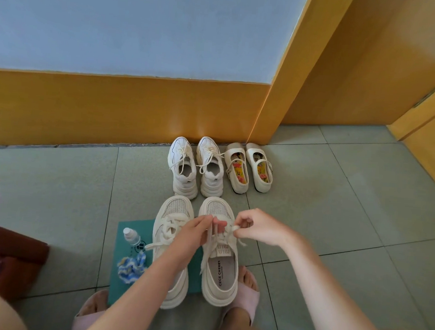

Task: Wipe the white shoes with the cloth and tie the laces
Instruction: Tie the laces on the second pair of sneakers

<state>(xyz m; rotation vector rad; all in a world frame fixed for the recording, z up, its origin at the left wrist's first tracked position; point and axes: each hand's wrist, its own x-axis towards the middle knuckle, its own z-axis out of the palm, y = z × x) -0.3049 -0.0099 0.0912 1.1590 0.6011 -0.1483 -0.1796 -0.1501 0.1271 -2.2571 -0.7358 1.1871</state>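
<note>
Two cream-white sneakers stand side by side on a teal mat, toes pointing away from me. The left sneaker has its laces tied in a bow. Over the right sneaker both my hands work the laces. My left hand pinches one lace strand above the tongue. My right hand pinches the other lace end, pulled to the right. A blue-and-white cloth lies crumpled on the mat, left of the shoes.
A small clear bottle lies on the mat by the cloth. Another white sneaker pair and a pair of strapped flats stand near the orange skirting. My slippered feet flank the mat. A brown object sits at left.
</note>
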